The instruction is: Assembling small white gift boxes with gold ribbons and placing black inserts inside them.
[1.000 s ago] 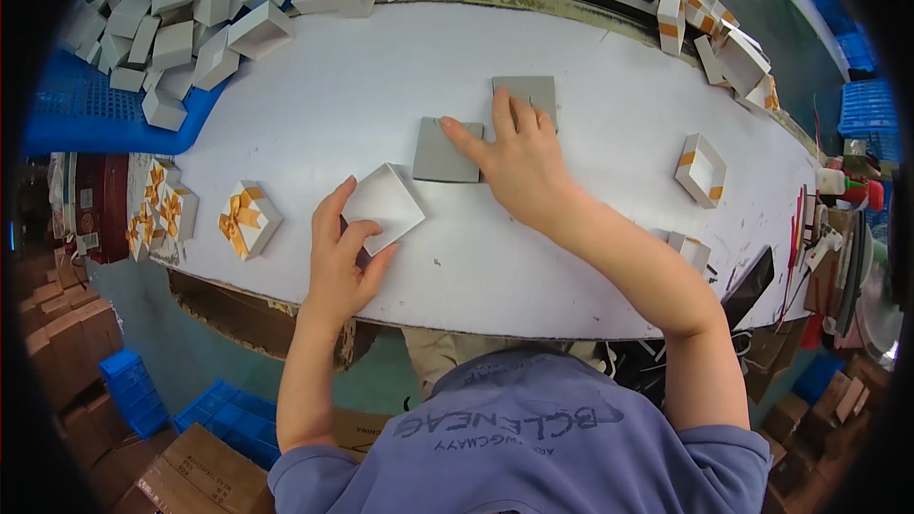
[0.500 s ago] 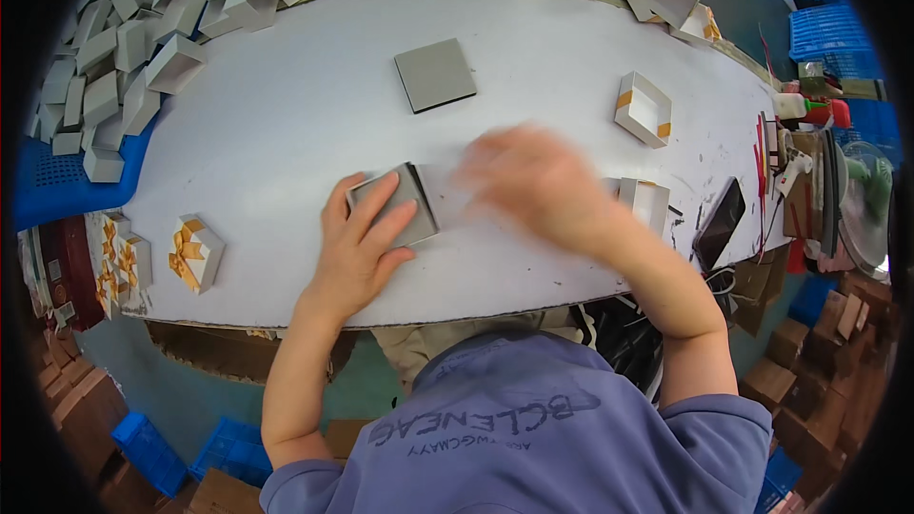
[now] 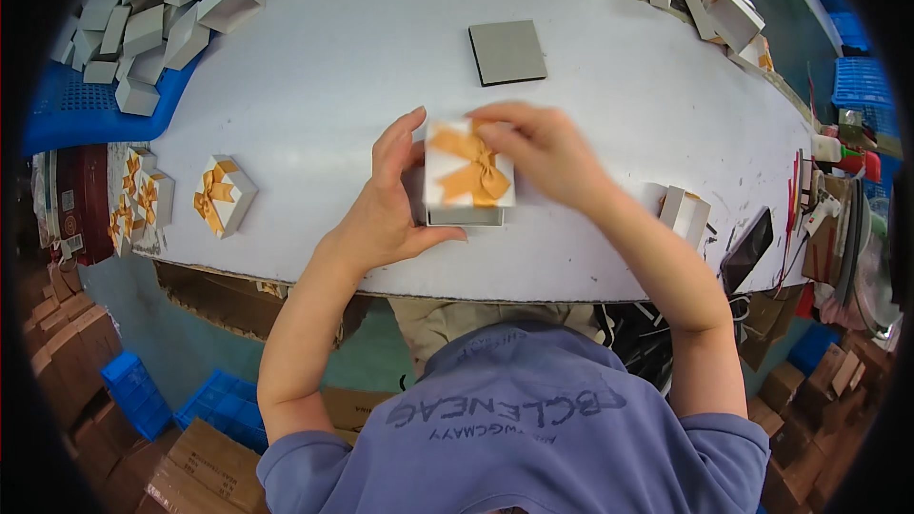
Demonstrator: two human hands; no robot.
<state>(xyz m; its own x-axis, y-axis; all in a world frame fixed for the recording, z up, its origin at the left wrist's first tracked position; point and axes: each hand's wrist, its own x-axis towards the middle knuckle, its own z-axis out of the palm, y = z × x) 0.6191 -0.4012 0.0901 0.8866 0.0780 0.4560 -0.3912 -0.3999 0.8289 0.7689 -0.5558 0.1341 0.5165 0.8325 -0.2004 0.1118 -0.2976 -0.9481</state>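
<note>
A small white gift-box lid (image 3: 457,181) with a gold ribbon bow is in front of me. My right hand (image 3: 547,148) pinches its far right edge with thumb and fingers. Beneath the lid a white box base (image 3: 466,218) shows along the near side, with the lid over most of it. My left hand (image 3: 390,195) curves round the left side of this base, its thumb along the near side and its fingers at the far left. What is inside the box is hidden. Beyond the hands lies a flat grey square pad (image 3: 507,52) with a dark edge.
Several bow-topped boxes (image 3: 225,195) stand at the left. A blue basket (image 3: 105,114) heaped with white box parts (image 3: 143,29) is at the far left. Another lid (image 3: 684,214) and a dark phone (image 3: 746,249) lie right; more ribboned lids (image 3: 733,19) are at the far right.
My right hand has brought a ribboned lid from the right onto the box. My left hand has moved from on top of the grey-topped box to its side. The whole view has shifted.
</note>
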